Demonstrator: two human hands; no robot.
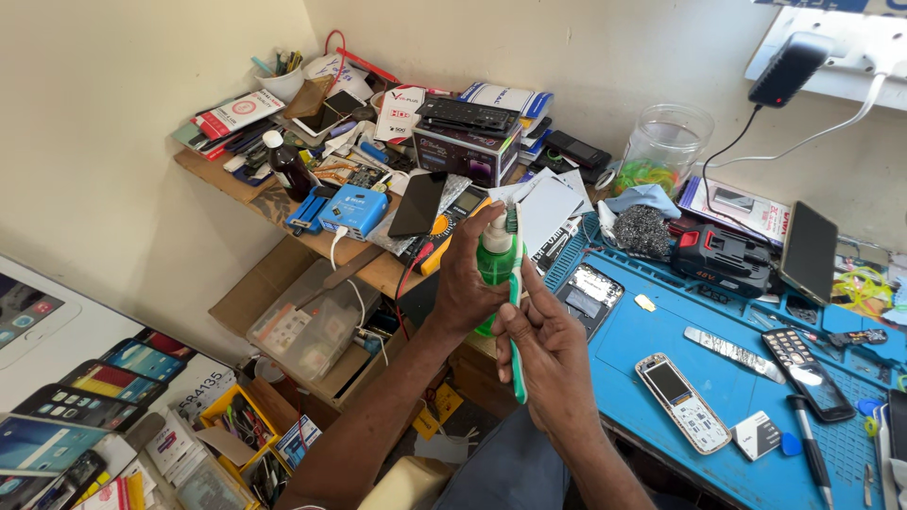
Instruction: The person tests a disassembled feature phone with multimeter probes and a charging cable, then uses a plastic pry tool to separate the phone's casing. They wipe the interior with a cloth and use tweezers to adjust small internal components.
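My left hand (465,283) is wrapped around a small green bottle with a white pump top (497,253), held upright above the edge of the work area. My right hand (550,351) grips a green-handled toothbrush (515,321), its bristled head up beside the bottle's nozzle. Both hands touch each other in the middle of the view, above my lap. An opened white handset (682,401) lies on the blue mat (642,331) to the right of my right hand.
A cluttered wooden shelf (236,184) at the back holds boxes, a dark bottle, a blue device and a black phone. On the mat lie a bare phone board (588,295), a keypad phone (808,373), tweezers and a pen. A clear jar (666,142) stands behind.
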